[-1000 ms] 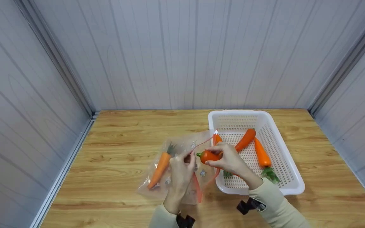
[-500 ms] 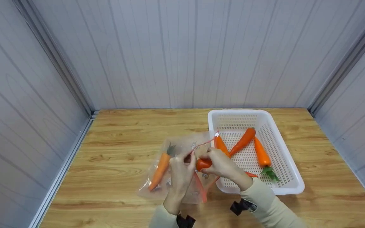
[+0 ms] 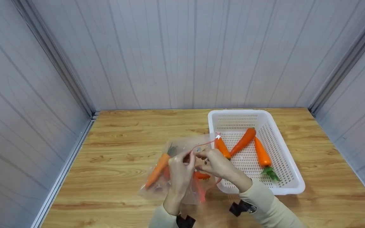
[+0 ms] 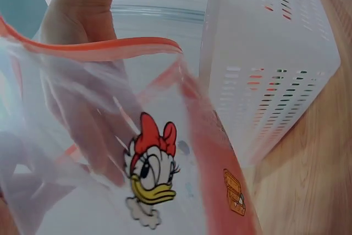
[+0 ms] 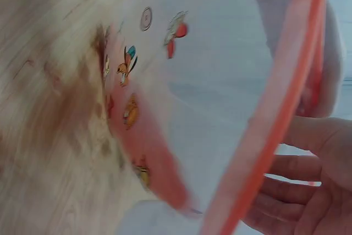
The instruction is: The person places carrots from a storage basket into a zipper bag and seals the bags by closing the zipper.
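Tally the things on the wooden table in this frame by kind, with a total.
Orange toy carrots: 5 (3 in the white perforated plastic basket, at; 2 inside the bag, at)
White perforated plastic baskets: 1
Clear zip bags with an orange seal strip and cartoon prints: 1
Total: 7

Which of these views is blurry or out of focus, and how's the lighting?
Head view: sharp and evenly lit, soft shadows, both hands at the clear bag beside the white basket; straight wall lines bow near the edges. Left wrist view: the cartoon duck print on the bag is fairly crisp, the left hand behind the plastic soft. Right wrist view: smeared, table grain streaked, the right hand soft.
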Motion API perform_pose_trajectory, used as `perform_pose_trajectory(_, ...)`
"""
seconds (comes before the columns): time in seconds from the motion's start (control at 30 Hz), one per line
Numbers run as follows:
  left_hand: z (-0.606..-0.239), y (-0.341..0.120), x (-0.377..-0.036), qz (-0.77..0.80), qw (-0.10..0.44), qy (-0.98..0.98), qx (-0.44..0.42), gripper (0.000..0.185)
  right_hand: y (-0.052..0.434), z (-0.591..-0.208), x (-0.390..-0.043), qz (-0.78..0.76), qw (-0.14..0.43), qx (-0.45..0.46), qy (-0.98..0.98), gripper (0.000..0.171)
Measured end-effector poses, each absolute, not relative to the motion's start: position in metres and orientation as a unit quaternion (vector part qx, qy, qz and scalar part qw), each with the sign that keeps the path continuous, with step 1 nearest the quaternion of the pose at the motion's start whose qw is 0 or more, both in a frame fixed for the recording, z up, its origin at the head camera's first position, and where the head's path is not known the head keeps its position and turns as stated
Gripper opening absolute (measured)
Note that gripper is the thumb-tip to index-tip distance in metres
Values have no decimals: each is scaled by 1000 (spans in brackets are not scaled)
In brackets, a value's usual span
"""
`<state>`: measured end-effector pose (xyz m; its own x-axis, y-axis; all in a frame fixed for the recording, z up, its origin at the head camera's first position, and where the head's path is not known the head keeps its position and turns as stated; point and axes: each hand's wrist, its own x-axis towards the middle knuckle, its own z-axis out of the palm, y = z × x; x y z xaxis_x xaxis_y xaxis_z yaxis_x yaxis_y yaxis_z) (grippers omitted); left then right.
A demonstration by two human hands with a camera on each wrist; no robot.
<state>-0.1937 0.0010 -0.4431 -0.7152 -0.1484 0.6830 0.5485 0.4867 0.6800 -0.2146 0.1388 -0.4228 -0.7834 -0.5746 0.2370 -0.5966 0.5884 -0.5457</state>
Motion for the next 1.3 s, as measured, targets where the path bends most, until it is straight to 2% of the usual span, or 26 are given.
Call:
perform_pose_trajectory(0.33, -442, -3, -194, -478, 370, -788, -117, 7, 158, -396, -212, 383, 28, 304, -872, 27)
perform_pose_trajectory(0.63, -444, -3, -193, -486, 371, -782, -120, 7, 174, -369, -210, 463, 52, 231, -854, 24)
perform_pose_trajectory(1.17, -442, -3, -190, -500, 346, -785, -116, 8, 219, -418, -281, 471, 64, 46, -879, 39)
perform_pose_trajectory(1.3, -443, -1, -189, -501, 340, -787, -120, 9, 230, -425, -294, 467, 45, 2, -883, 44)
